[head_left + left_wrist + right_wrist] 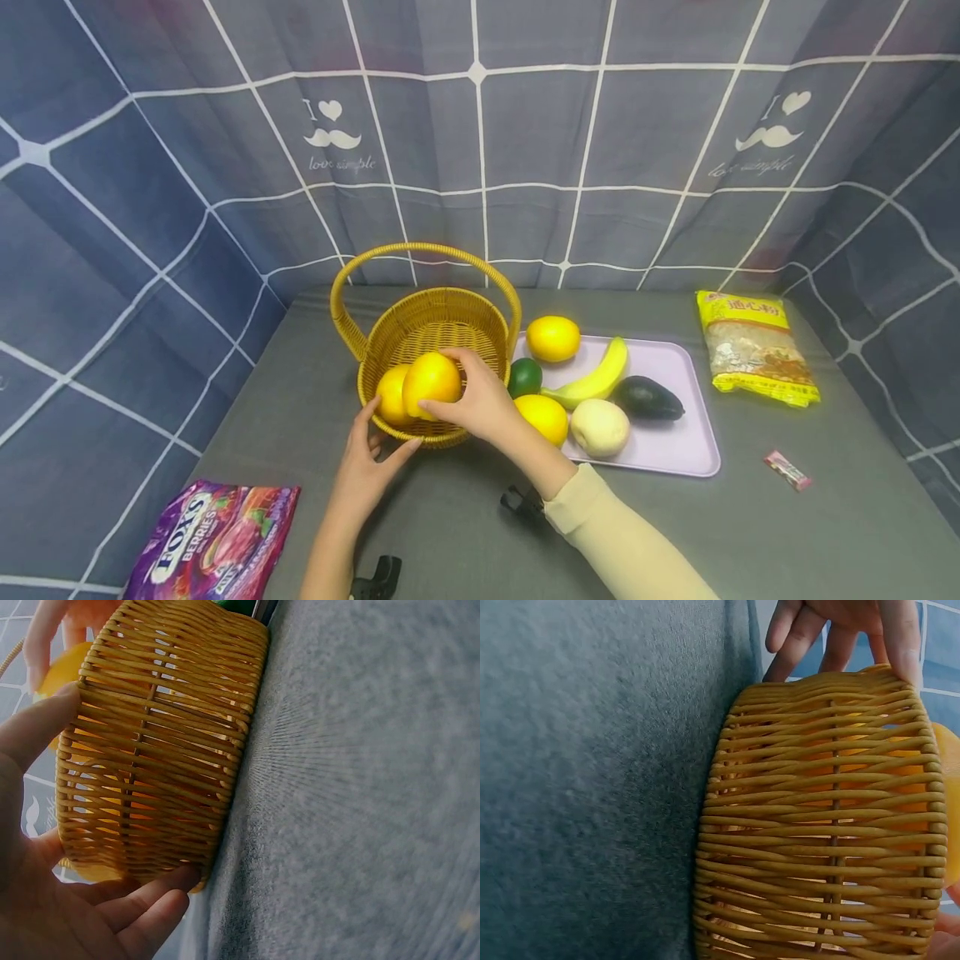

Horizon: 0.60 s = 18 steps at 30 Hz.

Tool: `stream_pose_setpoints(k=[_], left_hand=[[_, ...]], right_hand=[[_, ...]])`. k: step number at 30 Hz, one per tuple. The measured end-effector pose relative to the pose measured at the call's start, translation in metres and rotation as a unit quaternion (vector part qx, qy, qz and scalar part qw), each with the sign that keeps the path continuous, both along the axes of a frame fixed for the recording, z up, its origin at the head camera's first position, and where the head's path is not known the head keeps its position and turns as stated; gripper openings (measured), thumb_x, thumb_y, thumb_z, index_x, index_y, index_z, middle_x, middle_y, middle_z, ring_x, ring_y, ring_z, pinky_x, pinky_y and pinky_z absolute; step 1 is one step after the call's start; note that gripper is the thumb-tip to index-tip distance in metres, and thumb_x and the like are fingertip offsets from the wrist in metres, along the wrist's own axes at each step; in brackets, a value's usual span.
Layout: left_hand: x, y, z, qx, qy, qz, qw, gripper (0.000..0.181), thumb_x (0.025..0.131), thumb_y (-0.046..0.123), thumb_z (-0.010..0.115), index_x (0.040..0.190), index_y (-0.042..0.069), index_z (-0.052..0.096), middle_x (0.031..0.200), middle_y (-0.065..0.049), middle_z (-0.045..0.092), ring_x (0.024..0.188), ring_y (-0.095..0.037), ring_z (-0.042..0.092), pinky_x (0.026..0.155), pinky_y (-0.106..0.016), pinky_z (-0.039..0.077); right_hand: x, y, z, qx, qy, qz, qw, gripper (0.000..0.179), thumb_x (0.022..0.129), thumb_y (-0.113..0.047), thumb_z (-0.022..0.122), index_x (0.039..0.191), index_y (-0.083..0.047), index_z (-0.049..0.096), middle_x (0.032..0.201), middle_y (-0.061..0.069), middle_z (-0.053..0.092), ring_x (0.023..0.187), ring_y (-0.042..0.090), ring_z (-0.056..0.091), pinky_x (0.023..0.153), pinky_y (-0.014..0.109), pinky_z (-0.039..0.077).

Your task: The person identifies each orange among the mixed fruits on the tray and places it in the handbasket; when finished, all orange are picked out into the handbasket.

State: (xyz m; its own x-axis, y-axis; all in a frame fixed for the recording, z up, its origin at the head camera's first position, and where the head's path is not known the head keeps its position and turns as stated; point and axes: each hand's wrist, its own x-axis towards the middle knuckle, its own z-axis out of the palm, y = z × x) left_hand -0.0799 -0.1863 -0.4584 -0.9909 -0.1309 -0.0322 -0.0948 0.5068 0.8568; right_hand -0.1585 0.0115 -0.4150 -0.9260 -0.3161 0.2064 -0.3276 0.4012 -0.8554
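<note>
Basket [435, 310] upright; held fruit [431, 383], axis unclear

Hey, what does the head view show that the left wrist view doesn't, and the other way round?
Only the head view shows the banana, the purple berries bag, the yellow-ended bag and the small pink packet.

Only the left wrist view shows the outer weave of the basket close up from the side, with orange-yellow showing through its gaps.

Both show the basket, the left hand touching it, and the right hand at a yellow fruit.
</note>
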Motion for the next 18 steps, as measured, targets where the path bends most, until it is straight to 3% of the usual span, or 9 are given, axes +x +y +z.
stream_pose_setpoints(k=[5,10,18], left_hand=[[0.0007,-0.0001,0.0015,0.001,0.001,0.0,1.0,0.096,0.081,0.049,0.075,0.153,0.021,0.018,0.155,-0.021,0.019,0.126,-0.045,0.043,0.105,-0.056,0.035],[0.0003,-0.0008,0.0019,0.004,0.004,-0.001,1.0,0.095,0.081,0.047,0.075,0.153,0.021,0.018,0.155,-0.021,0.019,0.127,-0.045,0.043,0.105,-0.056,0.035],[-0.0001,-0.0001,-0.0003,0.012,0.011,-0.005,0.9999,0.094,0.082,0.044,0.076,0.153,0.02,0.019,0.154,-0.022,0.019,0.127,-0.046,0.043,0.104,-0.056,0.035]], right_hand=[[-0.0036,-0.0026,0.001,0.025,0.001,0.003,0.9997,0.077,0.073,-0.042,0.082,0.135,-0.013,0.047,0.124,0.002,0.055,0.101,0.018,0.057,0.083,0.035,0.052],[-0.0035,-0.0025,0.0031,0.051,0.01,0.019,0.9984,0.08,0.074,-0.044,0.08,0.139,-0.013,0.045,0.133,0.004,0.051,0.109,0.021,0.056,0.089,0.04,0.05],[0.0005,-0.0029,0.0017,0.128,0.04,0.036,0.9904,0.074,0.075,-0.053,0.077,0.135,-0.016,0.054,0.129,0.002,0.056,0.108,0.019,0.057,0.087,0.038,0.05]])
